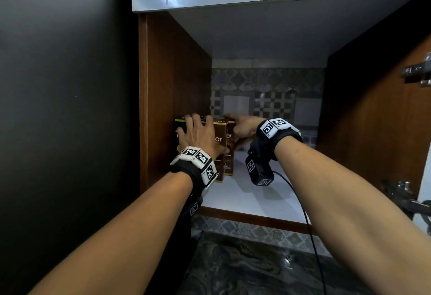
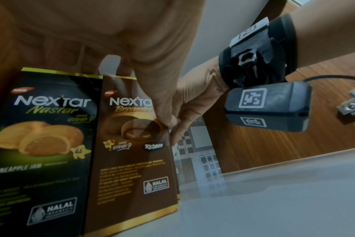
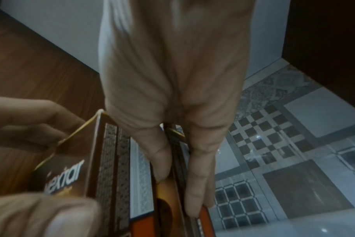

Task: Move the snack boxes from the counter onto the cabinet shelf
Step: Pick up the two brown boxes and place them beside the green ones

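Three snack boxes stand upright at the left end of the white cabinet shelf (image 1: 256, 192). A black Nextar Nastar box (image 2: 40, 128) is nearest the left wall, with a brown Nextar Brownies box (image 2: 132, 160) touching its right side. My left hand (image 1: 205, 133) lies over their tops, fingers curled over the brown box's top edge and thumb on its front right edge. A second brown box (image 1: 229, 166) stands just behind and to the right. My right hand (image 1: 238, 126) pinches this box (image 3: 166, 205) near its top, thumb on its front and fingers on its far side.
The wooden left cabinet wall (image 1: 175, 80) is close against the black box. Bare shelf extends to the right and front. The open door (image 1: 373, 119) with metal hinges (image 1: 417, 70) stands on the right. A dark marbled counter (image 1: 245, 266) lies below.
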Demonstrator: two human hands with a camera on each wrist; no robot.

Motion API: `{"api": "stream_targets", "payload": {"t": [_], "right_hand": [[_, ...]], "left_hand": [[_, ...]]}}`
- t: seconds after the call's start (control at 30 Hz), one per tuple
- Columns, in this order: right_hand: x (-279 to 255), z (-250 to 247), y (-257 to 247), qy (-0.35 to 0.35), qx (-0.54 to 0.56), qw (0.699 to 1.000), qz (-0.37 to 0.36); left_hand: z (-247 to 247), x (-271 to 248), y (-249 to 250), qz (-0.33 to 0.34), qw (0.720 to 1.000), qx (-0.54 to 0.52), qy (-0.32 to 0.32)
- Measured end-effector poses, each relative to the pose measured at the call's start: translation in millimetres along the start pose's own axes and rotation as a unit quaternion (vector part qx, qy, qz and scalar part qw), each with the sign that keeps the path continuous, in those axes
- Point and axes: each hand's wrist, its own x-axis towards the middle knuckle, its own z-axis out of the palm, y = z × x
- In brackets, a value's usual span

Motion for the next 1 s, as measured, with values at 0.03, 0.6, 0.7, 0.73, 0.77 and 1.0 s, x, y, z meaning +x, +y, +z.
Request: {"api": "stream_targets", "payload": {"t": [0.03, 0.6, 0.7, 0.73, 0.77, 1.0], "right_hand": [[0.3, 2.2, 0.4, -0.003, 0.011, 1.000, -0.001], [-24.9, 8.3, 6.8, 0.039, 0.084, 0.996, 0.006], [-59.1, 7.7, 6.1, 0.085, 0.061, 0.994, 0.001], [-72.6, 8.1, 6.2, 0.102, 0.056, 0.993, -0.006], [-87.8, 9.7, 6.0, 0.119, 0.055, 0.991, -0.010], [-224.8, 50.3, 26.0, 0.228, 0.076, 0.970, -0.038]], "left_hand": [[0.2, -0.2, -0.8, -0.001, 1.000, -0.001, -0.005], [-17.5, -16.6, -12.3, 0.004, 0.999, -0.035, -0.010], [-37.7, -40.7, -12.7, 0.006, 0.998, -0.060, -0.004], [-44.0, -51.5, -12.4, 0.009, 0.997, -0.073, 0.006], [-50.8, -64.0, -11.7, 0.013, 0.996, -0.086, 0.019], [-69.5, -173.8, -7.9, 0.054, 0.977, -0.191, 0.078]]}}
